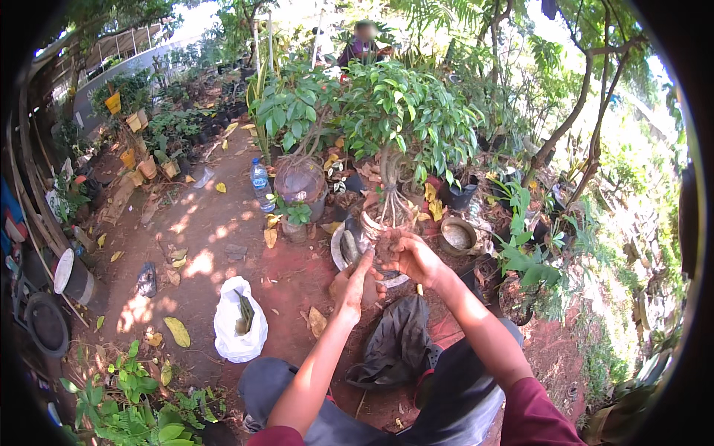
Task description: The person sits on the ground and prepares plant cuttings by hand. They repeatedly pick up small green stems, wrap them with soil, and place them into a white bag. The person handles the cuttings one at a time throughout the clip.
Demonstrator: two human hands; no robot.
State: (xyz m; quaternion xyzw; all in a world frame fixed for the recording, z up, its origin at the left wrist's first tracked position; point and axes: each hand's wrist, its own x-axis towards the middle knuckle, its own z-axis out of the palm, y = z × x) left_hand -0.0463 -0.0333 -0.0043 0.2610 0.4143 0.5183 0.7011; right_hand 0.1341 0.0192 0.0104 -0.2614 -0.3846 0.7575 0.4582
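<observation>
Both hands meet in front of a potted tree with bare, exposed roots point(393, 203) and glossy green leaves. My right hand point(415, 259) has its fingers curled around a brown, soil-like clump point(386, 249) beside the pot. My left hand point(354, 284) is just left of it, thumb pointing up and fingers bent; whether it grips part of the clump is hidden. Under the hands is a round basin with a pale rim point(336, 245), holding a grey elongated object point(350, 247). A black plastic bag point(395, 340) lies between the legs.
A white plastic bag point(226, 334) with a green plant piece stands at left. A water bottle point(261, 184), a small potted plant point(294, 228) and a round bowl point(457, 235) stand around the tree. Potted plants crowd the right side. A person point(362, 47) sits far back.
</observation>
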